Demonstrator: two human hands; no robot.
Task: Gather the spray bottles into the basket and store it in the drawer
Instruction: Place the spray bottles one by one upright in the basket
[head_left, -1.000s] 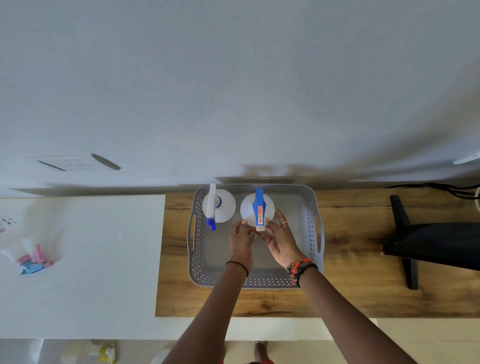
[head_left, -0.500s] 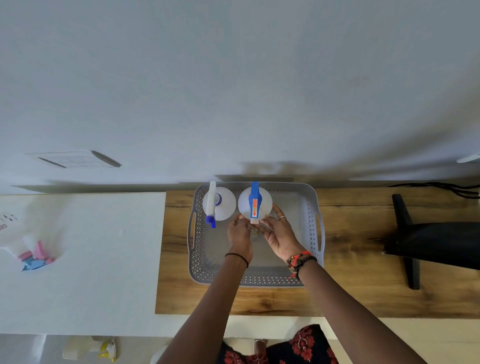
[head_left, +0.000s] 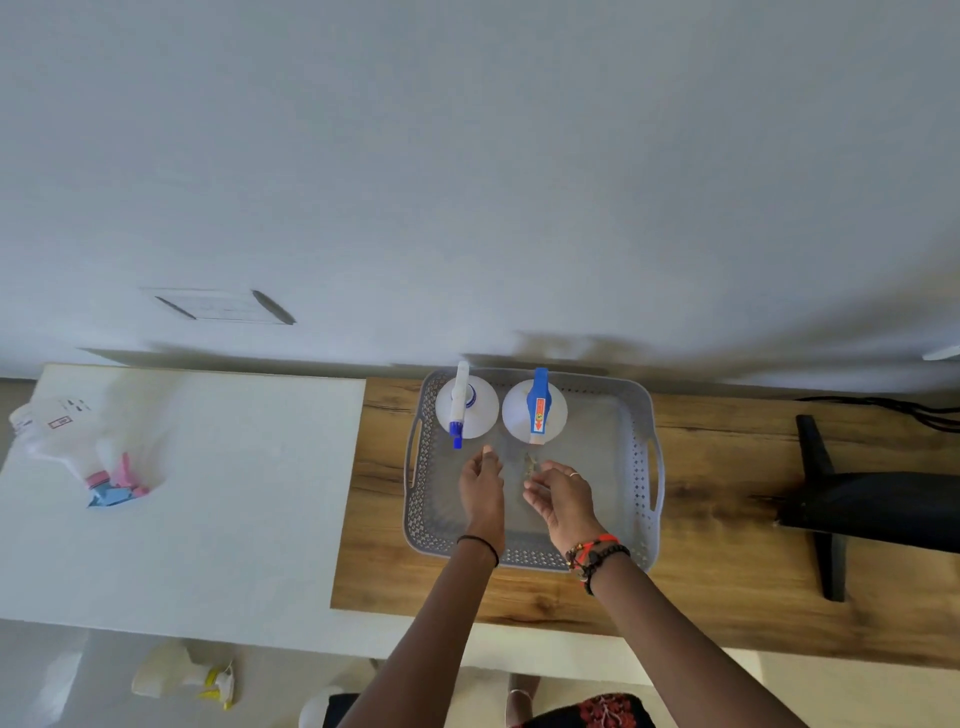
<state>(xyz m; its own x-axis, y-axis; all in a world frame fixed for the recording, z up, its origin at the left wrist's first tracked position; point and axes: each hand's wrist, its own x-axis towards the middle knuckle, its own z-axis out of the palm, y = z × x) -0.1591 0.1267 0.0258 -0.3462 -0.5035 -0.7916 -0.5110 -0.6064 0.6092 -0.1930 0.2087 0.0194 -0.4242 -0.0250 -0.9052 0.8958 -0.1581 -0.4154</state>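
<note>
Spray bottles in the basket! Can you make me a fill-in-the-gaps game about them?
1. Next to the white-headed bottle in the grey basket stands ___ more bottle.
2. The right bottle has a spray head coloured ___.
3. The basket sits on a table top made of ___.

Missing words: one; blue; wood.

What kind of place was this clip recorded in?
Likely a home room: a wood-topped unit against a plain wall, a wall switch plate, and a black stand, perhaps a screen's.
</note>
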